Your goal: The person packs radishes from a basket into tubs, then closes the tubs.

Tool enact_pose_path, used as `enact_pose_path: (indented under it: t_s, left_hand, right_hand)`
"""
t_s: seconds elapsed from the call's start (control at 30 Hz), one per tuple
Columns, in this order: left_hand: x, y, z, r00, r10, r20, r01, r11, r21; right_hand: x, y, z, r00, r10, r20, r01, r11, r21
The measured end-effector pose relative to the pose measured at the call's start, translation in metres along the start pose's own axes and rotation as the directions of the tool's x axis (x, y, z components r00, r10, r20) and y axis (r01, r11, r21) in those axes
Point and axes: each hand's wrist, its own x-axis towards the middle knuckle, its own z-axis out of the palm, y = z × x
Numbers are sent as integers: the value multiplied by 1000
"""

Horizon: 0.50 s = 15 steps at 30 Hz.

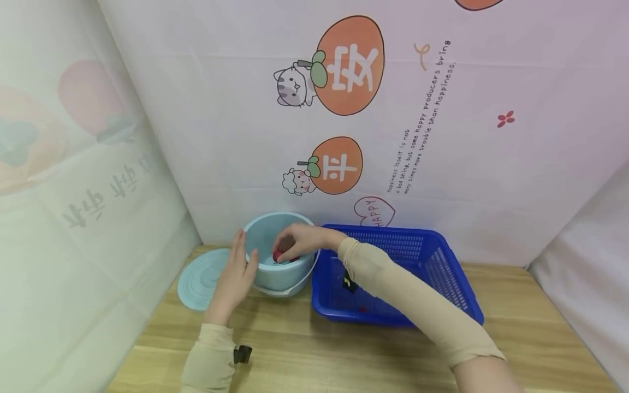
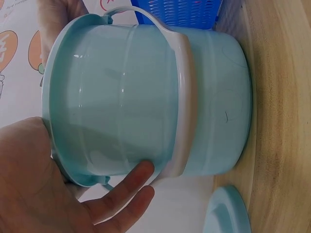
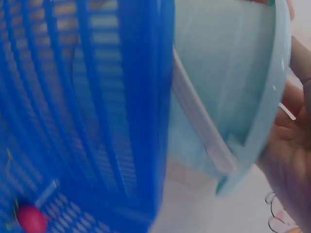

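Note:
A light blue bucket (image 1: 281,279) with a pale handle (image 2: 185,97) stands upright on the table. My left hand (image 1: 235,279) rests against its left side at the rim, fingers mostly straight, as the left wrist view also shows. Over the bucket's mouth, my right hand (image 1: 306,239) reaches in from the right and pinches a small red thing (image 1: 278,255) inside the bucket. Its kind is partly hidden by the fingers. In the right wrist view, that hand (image 3: 291,150) is at the rim and its fingertips are out of sight.
A blue perforated basket (image 1: 344,314) stands right of the bucket, under my right forearm. Inside it lies a small red round thing (image 3: 32,218). The bucket's light blue lid (image 1: 196,281) lies on the wooden table (image 1: 290,349) to the left. Printed cloth (image 1: 236,136) hangs behind.

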Motion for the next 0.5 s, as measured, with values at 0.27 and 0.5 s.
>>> enact_pose_path:
  t_s: [0.27,0.5]
  left_hand:
    - [1,2,-4,1000,-12,-1,12,1000,1]
    - [-1,2,-1,1000,-12,11,12,1000,-7]
  right_hand:
    - [-2,3,-14,998,54,-28,-55,997,-47]
    - [-6,6,-11,997,61,-40,-63,997,-42]
